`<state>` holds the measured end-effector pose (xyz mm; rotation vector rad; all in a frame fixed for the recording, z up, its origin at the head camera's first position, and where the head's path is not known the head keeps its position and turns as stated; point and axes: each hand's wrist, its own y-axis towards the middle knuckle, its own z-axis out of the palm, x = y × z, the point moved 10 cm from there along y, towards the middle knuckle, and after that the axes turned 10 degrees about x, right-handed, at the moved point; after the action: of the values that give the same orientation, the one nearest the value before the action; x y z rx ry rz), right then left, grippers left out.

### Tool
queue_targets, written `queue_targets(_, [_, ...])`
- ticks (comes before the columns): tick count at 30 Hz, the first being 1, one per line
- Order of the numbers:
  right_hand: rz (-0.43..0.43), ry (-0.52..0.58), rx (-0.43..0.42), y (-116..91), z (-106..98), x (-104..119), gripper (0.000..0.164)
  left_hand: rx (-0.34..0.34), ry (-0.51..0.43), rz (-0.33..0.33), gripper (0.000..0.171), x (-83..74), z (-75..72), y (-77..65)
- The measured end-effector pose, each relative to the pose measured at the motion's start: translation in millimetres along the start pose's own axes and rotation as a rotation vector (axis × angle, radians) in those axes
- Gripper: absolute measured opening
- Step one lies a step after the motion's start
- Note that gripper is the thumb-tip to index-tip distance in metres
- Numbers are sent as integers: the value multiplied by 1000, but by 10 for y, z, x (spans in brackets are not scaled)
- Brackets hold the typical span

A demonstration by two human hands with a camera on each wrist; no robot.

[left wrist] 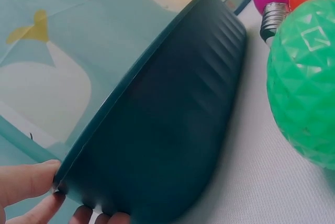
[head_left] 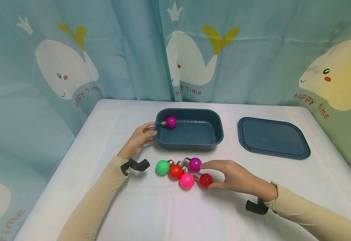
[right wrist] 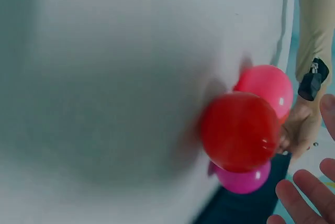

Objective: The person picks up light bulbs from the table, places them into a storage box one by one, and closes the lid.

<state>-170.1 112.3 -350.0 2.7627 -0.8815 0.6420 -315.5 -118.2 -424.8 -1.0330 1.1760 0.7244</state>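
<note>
One purple bulb (head_left: 171,122) lies in one dark blue box (head_left: 190,146) in the head view, beside one flat lid (head_left: 273,138). Five more cluster on the white table (head_left: 151,214): a green bulb (head_left: 162,167), an orange-red bulb (head_left: 175,172), a pink bulb (head_left: 187,181), a second purple bulb (head_left: 195,164) and a deep red bulb (head_left: 206,180), all round with silvery screw bases. The right hand (head_left: 235,175) spans the last two, thumb and index finger spread, holding nothing.

From the left wrist, three bulbs show, the green one faceted; the left hand's (head_left: 139,137) loosely extended fingers touch the box's end.

From the right wrist, the red bulb is smooth and glossy, the fingers apart.
</note>
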Motion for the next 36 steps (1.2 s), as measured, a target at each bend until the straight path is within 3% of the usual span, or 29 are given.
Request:
queue_targets(11, [52, 29, -55, -52, 174, -160, 56, -22, 1, -10, 55, -8, -4, -5])
queue_targets(21, [104, 67, -23, -19, 336, -251, 58, -23, -11, -10, 55, 17, -13, 17])
queue_targets(36, [141, 54, -2, 11, 355, -311, 54, -24, -2, -9, 55, 4, -16, 10])
